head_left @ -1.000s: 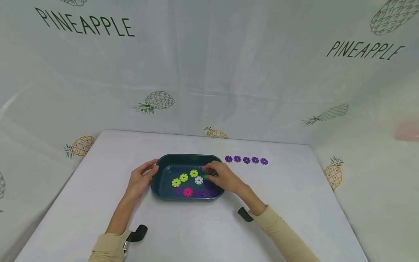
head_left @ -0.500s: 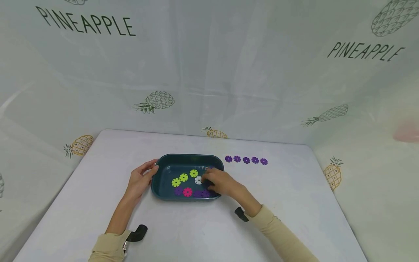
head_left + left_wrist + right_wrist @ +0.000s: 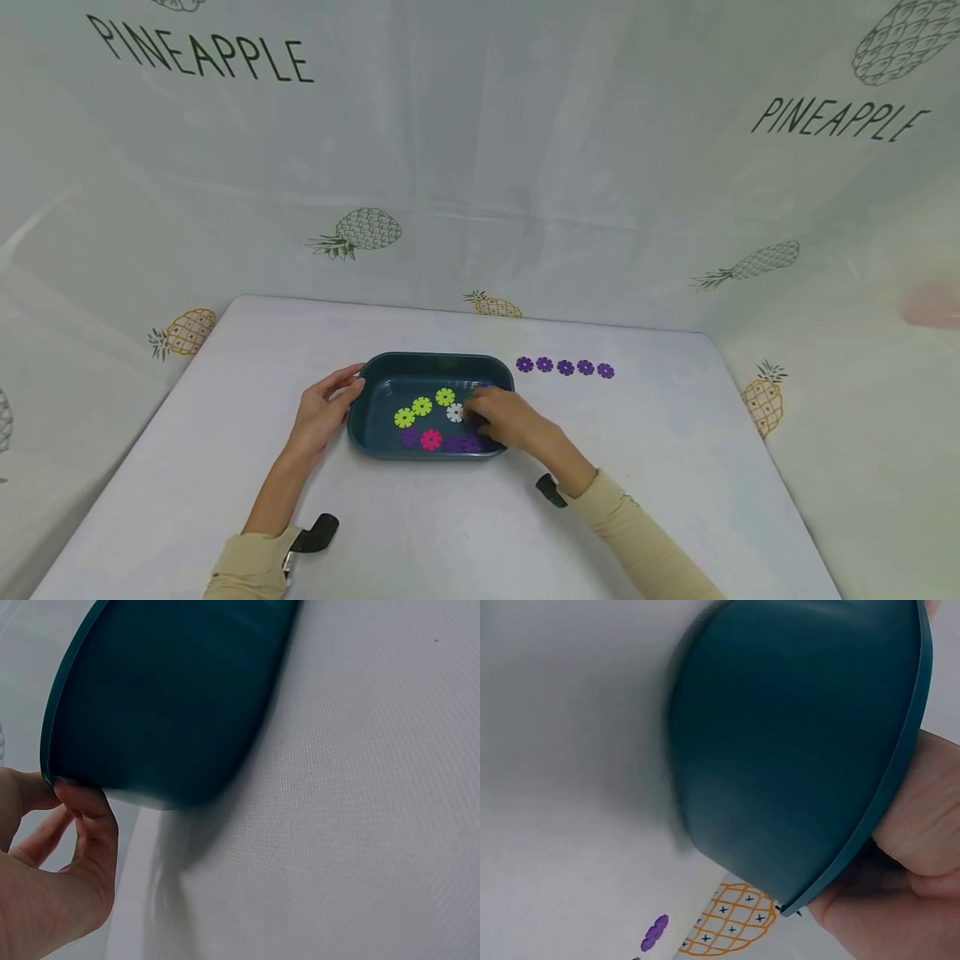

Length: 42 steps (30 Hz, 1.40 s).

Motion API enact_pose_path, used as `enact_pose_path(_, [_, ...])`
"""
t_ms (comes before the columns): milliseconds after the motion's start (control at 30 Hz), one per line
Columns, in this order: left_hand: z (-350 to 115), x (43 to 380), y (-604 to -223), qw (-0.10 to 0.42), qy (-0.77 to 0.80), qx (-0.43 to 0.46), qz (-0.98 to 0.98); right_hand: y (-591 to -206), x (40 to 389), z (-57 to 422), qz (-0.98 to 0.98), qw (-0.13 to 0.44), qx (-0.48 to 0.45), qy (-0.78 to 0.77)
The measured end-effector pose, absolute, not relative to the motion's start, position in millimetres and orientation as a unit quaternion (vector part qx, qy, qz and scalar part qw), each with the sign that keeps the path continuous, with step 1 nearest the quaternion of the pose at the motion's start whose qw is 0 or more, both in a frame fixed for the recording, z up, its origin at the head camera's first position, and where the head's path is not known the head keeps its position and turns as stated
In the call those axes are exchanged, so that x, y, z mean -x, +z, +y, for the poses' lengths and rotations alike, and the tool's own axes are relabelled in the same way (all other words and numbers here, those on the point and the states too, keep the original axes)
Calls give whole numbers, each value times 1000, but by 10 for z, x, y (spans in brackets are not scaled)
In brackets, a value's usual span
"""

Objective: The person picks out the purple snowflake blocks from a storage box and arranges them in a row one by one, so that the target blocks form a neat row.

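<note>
A dark teal tray (image 3: 371,429) stands on the white table in the head view. Its left end is pinched by my left hand (image 3: 318,412); the left wrist view shows thumb and finger at the rim (image 3: 46,750). Inside lie several yellow-green flower-shaped discs (image 3: 422,406), a white disc (image 3: 454,412), a pink disc (image 3: 431,439) and several purple discs (image 3: 408,437). My right hand (image 3: 510,417) reaches over the right end, fingers bent down among the discs. Whatever its fingertips hold is hidden, and the tray wall (image 3: 795,750) covers them in the right wrist view.
Behind the tray's right corner, several purple flower-shaped discs (image 3: 566,367) lie in a row on the table (image 3: 450,525). A pale curtain (image 3: 525,167) printed with pineapples hangs beyond the table's far edge.
The right hand has moved lower and slightly left in the tray, covering the green disc and some purple ones. Over the last half second it has hardly moved. Left hand and tray stay put.
</note>
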<state>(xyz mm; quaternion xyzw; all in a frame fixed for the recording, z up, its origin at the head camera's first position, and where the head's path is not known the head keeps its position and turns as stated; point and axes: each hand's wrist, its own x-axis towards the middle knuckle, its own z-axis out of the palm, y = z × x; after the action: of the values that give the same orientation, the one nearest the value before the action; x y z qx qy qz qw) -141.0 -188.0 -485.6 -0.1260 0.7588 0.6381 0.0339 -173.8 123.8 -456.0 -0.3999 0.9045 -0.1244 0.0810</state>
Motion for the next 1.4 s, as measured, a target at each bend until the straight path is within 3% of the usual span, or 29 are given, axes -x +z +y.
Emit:
enact_pose_path(567, [-1879,1397,-4842,37,638,131,758,-4508,1870,1422,869,81,405,-273])
enact_pose_path(867, [-1888,1398,-4829,41,637,133,758,-4504,1908,1574,852,13,390,-348])
enact_pose_path(1400, [-1885,1417,-4844,47,637,131,758,-4548,2001,1974,866,-63,241,-433])
